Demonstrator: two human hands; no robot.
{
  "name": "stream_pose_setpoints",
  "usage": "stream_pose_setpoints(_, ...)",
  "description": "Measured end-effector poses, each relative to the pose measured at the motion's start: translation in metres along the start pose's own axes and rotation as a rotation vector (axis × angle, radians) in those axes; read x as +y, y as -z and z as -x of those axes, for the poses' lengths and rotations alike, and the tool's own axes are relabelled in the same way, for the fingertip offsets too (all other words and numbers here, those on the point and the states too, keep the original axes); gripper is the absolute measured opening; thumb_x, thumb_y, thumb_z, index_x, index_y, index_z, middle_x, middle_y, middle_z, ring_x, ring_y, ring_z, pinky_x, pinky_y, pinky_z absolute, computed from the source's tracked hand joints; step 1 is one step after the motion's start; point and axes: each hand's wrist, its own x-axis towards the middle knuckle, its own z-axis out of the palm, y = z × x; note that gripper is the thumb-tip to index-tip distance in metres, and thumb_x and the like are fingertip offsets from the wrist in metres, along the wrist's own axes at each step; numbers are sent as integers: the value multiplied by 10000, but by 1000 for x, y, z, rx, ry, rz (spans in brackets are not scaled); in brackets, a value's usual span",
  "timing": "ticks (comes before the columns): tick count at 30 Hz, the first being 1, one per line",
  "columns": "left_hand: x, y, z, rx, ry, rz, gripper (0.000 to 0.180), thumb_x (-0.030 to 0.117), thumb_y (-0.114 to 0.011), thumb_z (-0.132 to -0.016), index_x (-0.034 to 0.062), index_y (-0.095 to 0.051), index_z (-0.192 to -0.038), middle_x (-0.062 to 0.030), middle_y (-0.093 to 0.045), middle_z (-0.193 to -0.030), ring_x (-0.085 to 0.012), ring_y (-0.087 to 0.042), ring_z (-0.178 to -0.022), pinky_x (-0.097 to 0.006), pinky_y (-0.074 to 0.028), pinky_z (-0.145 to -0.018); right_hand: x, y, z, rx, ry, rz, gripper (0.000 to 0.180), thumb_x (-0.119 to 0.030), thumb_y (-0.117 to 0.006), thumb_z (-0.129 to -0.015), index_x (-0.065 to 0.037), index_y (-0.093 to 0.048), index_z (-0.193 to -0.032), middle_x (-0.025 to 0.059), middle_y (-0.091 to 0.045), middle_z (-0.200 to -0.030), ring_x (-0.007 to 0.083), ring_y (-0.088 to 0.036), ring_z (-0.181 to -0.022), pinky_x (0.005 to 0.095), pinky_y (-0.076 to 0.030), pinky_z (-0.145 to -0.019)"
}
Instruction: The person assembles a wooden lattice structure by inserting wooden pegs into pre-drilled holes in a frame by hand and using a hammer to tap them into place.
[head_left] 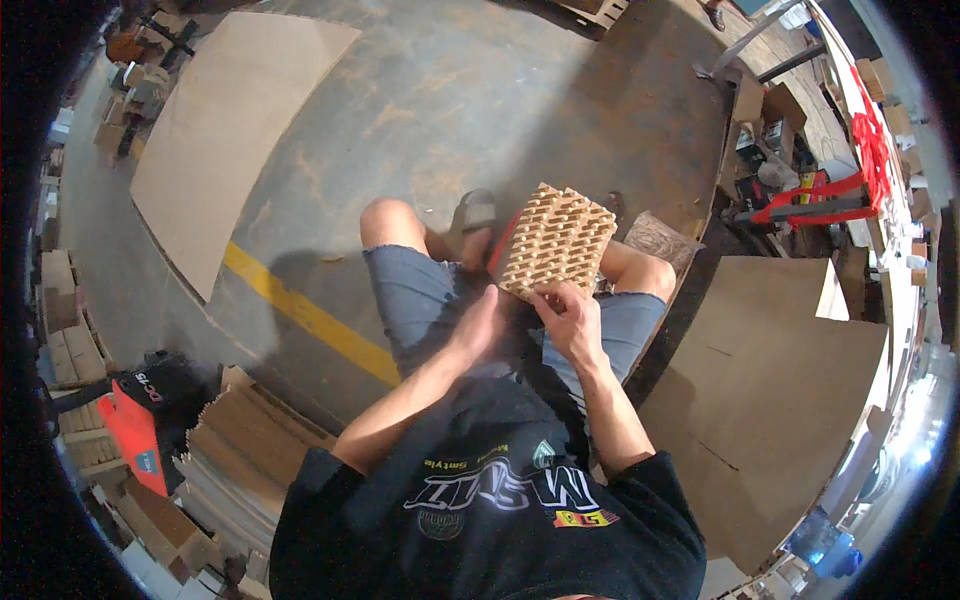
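A tan block-like piece (560,240), covered in slanting rows of small pale pegs or slats, is tilted over my lap between my knees. Something red (503,242) shows along its left side. My right hand (572,318) is at the near edge of the piece, thumb and fingers pinched together over the pegs. Whatever they hold is too small to tell. Close to the near left corner is my left hand (478,328), smeared by motion. Its fingertips are partly hidden, and whether it touches the piece is unclear.
A large cardboard sheet (235,130) lies on the floor at far left. Stacked corrugated cardboard (245,450) and a red-and-black box (135,430) are at near left. More cardboard (770,400) is at right. Red straps (870,150) hang on a frame at far right.
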Motion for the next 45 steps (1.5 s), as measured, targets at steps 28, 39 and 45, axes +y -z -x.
stream_pose_setpoints(28,-3,3,5,-144,165,348,569,578,-317,-1053,101,-621,-1116,4,-578,-778,-118,-527,-681,-273,-426,-615,-31,-3,0,14,297,212,174,-182,-761,-781,-150,-739,-950,44,-671,-814,252,-666,-778,376,-527,-708)
stream_pose_setpoints(39,-20,2,6,-242,258,425,736,647,-295,-1022,35,-504,-1372,-98,-620,-1207,-196,-592,-1091,-363,-491,-941,-33,-14,41,-380,-86,113,280,-213,-692,-855,-150,-689,-1128,92,-709,-1031,324,-680,-908,433,-545,-767)
stream_pose_setpoints(45,-22,16,3,-70,188,480,633,572,-398,-1033,57,-480,-1391,-84,-602,-1252,-186,-614,-1077,-366,-489,-959,-29,-1,23,-183,-55,-253,185,-95,-739,-850,-29,-716,-1021,130,-705,-891,242,-685,-808,337,-547,-729)
